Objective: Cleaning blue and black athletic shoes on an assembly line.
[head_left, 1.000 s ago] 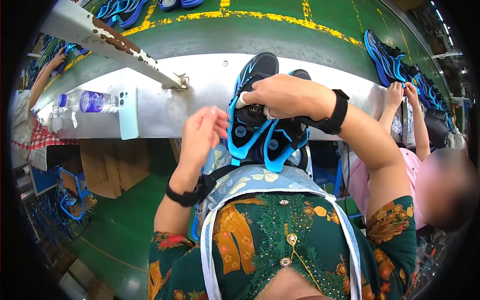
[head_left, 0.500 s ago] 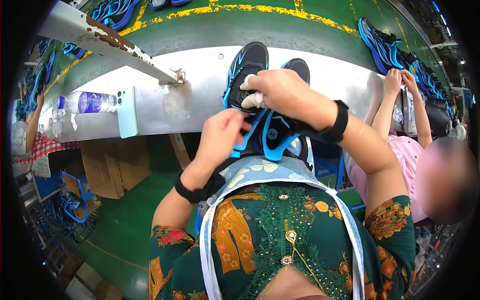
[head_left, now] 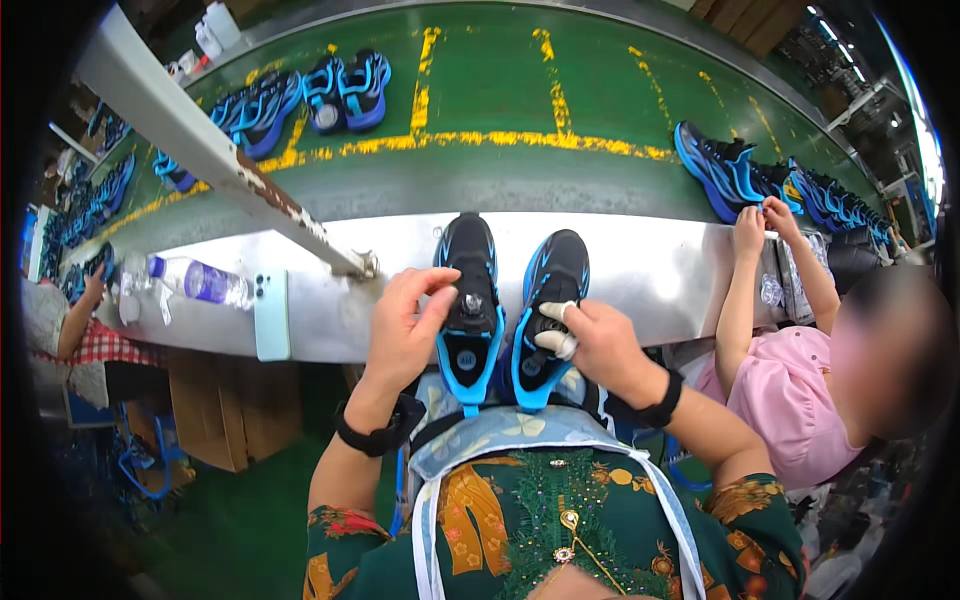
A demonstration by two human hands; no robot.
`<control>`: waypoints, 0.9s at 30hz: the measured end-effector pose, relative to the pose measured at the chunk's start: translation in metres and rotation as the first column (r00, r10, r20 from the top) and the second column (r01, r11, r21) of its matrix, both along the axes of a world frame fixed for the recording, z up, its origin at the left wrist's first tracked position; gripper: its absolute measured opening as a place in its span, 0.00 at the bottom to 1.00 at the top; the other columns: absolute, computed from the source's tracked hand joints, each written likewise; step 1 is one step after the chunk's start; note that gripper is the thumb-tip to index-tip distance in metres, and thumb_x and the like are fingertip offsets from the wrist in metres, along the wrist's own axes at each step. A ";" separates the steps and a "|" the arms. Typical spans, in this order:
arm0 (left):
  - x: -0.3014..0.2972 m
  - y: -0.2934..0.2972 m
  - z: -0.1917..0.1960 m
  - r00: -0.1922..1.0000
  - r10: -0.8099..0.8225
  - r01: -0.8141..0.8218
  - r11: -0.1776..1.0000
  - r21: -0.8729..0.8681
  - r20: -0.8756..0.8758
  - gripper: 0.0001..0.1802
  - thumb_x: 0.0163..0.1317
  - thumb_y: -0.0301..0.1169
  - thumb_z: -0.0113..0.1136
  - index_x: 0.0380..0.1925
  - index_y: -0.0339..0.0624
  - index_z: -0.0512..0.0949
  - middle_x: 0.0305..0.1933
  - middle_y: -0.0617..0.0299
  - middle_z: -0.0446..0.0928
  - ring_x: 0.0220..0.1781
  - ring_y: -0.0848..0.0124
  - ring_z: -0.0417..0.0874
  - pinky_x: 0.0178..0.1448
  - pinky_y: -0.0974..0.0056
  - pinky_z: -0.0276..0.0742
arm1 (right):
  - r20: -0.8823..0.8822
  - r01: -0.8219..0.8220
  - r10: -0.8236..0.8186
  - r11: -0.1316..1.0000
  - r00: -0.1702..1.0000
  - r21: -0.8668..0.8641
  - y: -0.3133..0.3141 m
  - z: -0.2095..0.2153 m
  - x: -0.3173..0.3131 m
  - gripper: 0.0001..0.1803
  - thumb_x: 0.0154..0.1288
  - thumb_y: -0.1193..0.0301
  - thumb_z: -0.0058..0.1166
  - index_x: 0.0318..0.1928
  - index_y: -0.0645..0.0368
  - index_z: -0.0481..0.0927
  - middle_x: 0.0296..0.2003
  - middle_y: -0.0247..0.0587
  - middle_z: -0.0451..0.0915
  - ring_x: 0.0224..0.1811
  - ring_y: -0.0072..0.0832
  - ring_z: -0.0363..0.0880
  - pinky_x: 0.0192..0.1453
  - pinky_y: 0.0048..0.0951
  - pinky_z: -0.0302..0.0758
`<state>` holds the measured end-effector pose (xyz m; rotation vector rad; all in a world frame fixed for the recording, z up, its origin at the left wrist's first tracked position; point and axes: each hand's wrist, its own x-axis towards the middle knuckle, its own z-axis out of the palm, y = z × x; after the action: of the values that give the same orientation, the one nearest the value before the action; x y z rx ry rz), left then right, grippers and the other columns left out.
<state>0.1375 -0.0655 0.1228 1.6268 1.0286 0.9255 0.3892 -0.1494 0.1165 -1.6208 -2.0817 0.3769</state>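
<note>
A pair of black-and-blue sneakers stands side by side in front of me, toes pointing away, heels at the bench's near edge. My left hand (head_left: 408, 322) is beside the left sneaker (head_left: 468, 320); its thumb and forefinger are apart at the shoe's tongue, with nothing between them. White covers wrap two digits of my right hand (head_left: 604, 342). These digits lie apart over the tongue and opening of the right sneaker (head_left: 556, 275), and the other fingers curl underneath. Each sneaker has a round pale mark on its insole. Black bands circle both my wrists.
A metal bench (head_left: 650, 275) runs across, with a peeling white post (head_left: 235, 160) fixed to it. On its left are a bottle (head_left: 205, 282) and a mint phone (head_left: 272, 315). Beyond lies a green surface with sneakers (head_left: 345, 90). A person in pink (head_left: 795, 390) works at my right.
My right hand has moved from the left sneaker to the right one. My left hand has moved up beside the left sneaker's tongue. The view has tilted, showing more of the green surface.
</note>
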 end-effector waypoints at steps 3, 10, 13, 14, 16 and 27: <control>0.007 0.017 -0.018 0.935 -0.207 0.271 0.941 0.203 -0.287 0.13 0.53 0.30 0.68 0.40 0.41 0.81 0.40 0.58 0.78 0.45 0.60 0.77 0.51 0.61 0.71 | -0.004 0.078 -0.078 0.995 0.997 0.056 -0.002 -0.006 -0.003 0.18 0.57 0.58 0.66 0.46 0.49 0.82 0.25 0.43 0.73 0.29 0.42 0.77 0.33 0.42 0.74; 0.003 0.011 -0.030 0.924 -0.252 0.287 0.954 0.087 -0.288 0.15 0.53 0.25 0.65 0.43 0.40 0.81 0.40 0.62 0.76 0.42 0.70 0.76 0.46 0.66 0.71 | -0.125 0.035 -0.036 0.999 0.991 -0.010 -0.002 -0.026 -0.006 0.18 0.61 0.59 0.62 0.48 0.52 0.77 0.32 0.44 0.74 0.34 0.46 0.77 0.38 0.42 0.74; -0.009 0.015 -0.038 0.942 -0.268 0.294 0.949 0.111 -0.202 0.16 0.54 0.22 0.62 0.46 0.37 0.80 0.42 0.63 0.74 0.39 0.74 0.73 0.43 0.69 0.70 | -0.173 -0.008 0.019 0.998 0.985 0.064 0.008 -0.018 -0.005 0.17 0.60 0.60 0.62 0.44 0.55 0.75 0.27 0.44 0.73 0.33 0.47 0.77 0.37 0.44 0.73; -0.005 0.016 -0.033 0.930 -0.257 0.293 0.950 0.107 -0.265 0.18 0.55 0.20 0.60 0.49 0.37 0.79 0.44 0.63 0.74 0.38 0.75 0.72 0.45 0.71 0.70 | -0.207 -0.059 0.063 0.998 0.976 0.026 0.010 -0.013 0.001 0.16 0.59 0.63 0.63 0.43 0.56 0.74 0.27 0.45 0.74 0.33 0.47 0.77 0.37 0.45 0.72; -0.002 0.022 -0.042 0.919 -0.281 0.309 0.949 0.063 -0.276 0.20 0.56 0.19 0.59 0.50 0.37 0.78 0.46 0.63 0.74 0.39 0.76 0.72 0.47 0.72 0.70 | -0.170 -0.021 0.020 1.000 0.985 -0.003 0.008 -0.021 0.002 0.17 0.59 0.62 0.63 0.43 0.56 0.75 0.28 0.46 0.75 0.34 0.48 0.77 0.37 0.46 0.73; -0.002 0.021 -0.046 0.922 -0.387 0.380 0.917 -0.117 -0.035 0.23 0.56 0.20 0.60 0.55 0.38 0.76 0.52 0.63 0.76 0.45 0.76 0.75 0.52 0.72 0.70 | -0.093 0.057 -0.048 0.994 0.994 0.095 0.008 -0.027 -0.008 0.17 0.60 0.57 0.61 0.39 0.57 0.75 0.29 0.44 0.75 0.38 0.46 0.75 0.42 0.45 0.70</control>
<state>0.1353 -0.0441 0.0768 1.6918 0.7435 0.5518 0.3815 -0.1413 0.0899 -1.5683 -1.9555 0.3195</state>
